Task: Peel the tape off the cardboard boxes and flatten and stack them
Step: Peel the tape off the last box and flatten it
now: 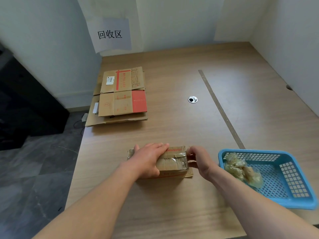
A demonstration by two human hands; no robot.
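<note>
A small taped cardboard box [172, 165] stands on the wooden table [172, 204] near its front edge. My left hand [150, 159] lies flat on the box's top, fingers straight, pressing it down. At the box's right end my right hand [198, 161] has its fingers curled at the clear tape [180, 155], pinching it there. A stack of flattened cardboard boxes [121, 99] with red print lies at the table's far left, part of it hanging over the table's edge.
A blue plastic basket [293, 187] holding crumpled peeled tape [241, 169] sits at the right, close to my right hand. A round cable hole [192, 99] and a long strip [221, 109] mark the table. White walls bound the back and right; a paper sign [112, 34] hangs behind.
</note>
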